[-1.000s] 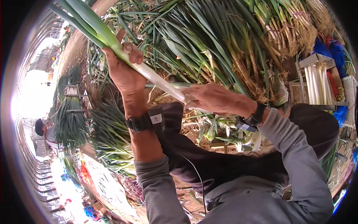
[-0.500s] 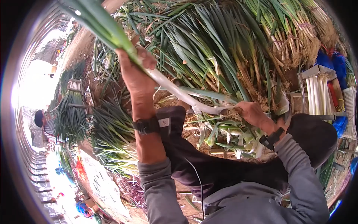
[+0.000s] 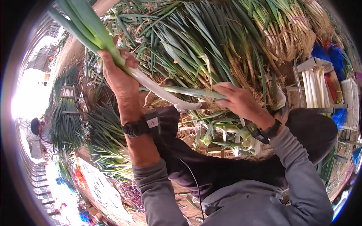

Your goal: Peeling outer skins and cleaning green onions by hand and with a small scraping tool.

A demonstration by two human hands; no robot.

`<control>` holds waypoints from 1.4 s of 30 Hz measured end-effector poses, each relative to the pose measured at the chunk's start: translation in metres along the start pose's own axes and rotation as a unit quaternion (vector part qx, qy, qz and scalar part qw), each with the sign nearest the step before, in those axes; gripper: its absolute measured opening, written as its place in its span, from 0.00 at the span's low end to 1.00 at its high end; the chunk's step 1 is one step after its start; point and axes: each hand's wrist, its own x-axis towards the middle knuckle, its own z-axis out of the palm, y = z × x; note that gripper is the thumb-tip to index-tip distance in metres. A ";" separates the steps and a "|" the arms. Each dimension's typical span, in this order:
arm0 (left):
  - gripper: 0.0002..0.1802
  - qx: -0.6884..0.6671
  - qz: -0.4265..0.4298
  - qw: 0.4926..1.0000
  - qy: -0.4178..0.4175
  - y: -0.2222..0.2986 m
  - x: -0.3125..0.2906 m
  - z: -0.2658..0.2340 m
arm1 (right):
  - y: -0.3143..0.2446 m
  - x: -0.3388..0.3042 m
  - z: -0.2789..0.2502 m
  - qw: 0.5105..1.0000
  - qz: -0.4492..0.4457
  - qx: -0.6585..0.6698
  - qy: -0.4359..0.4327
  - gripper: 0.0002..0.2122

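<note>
A long leek (image 3: 158,90) with a white shaft and green leaves slants across the middle. My left hand (image 3: 120,77) is closed round it where white turns to green. The bare, brownish root end (image 3: 204,106) points toward my right hand (image 3: 241,100), just short of the fingers. That hand touches no part of the shaft; its bent fingers are apart. A flat green leaf (image 3: 188,90) runs behind the shaft to the right fingertips, and whether they touch it I cannot tell. Below lie peeled leaves and root scraps (image 3: 226,132) between my legs.
Dark green leeks (image 3: 200,41) lie heaped ahead, with rooty bundles (image 3: 286,30) beyond at the right. White trimmed stalks (image 3: 315,88) sit in a metal frame at right. More leeks (image 3: 107,132) lie left. Farther left, a person (image 3: 41,130) is near a stacked bundle (image 3: 69,120).
My right hand has let go of the root end and moved up, its fingers loosening. The leek in my left hand has shifted left and slightly down in view.
</note>
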 end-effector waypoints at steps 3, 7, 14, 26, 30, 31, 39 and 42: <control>0.40 -0.016 -0.001 1.000 0.005 0.000 0.001 0.000 | -0.004 0.015 0.025 0.990 -0.135 0.051 -0.001 0.18; 0.39 -0.042 -0.003 0.999 0.009 -0.004 0.002 -0.005 | -0.007 0.017 0.031 0.982 -0.187 0.004 -0.020 0.11; 0.35 -0.037 0.000 0.999 0.014 -0.005 0.004 -0.019 | 0.009 0.012 0.036 0.988 -0.150 0.003 -0.025 0.07; 0.35 -0.045 0.002 0.996 0.071 0.002 0.001 -0.025 | 0.042 -0.035 0.014 0.996 0.016 -0.059 0.065 0.09; 0.37 -0.014 0.017 0.998 0.061 -0.001 -0.002 -0.014 | -0.007 -0.004 0.012 0.999 0.004 -0.039 0.013 0.15; 0.36 -0.015 0.021 0.998 0.055 -0.003 -0.002 -0.012 | -0.010 0.002 0.016 0.999 -0.025 -0.039 0.026 0.11; 0.35 -0.045 -0.002 0.995 0.084 -0.006 0.003 -0.010 | -0.008 0.009 0.037 0.986 -0.153 -0.057 0.041 0.08; 0.34 -0.032 -0.008 0.994 0.106 -0.004 0.004 -0.018 | -0.010 0.012 0.039 0.983 -0.130 -0.126 0.017 0.07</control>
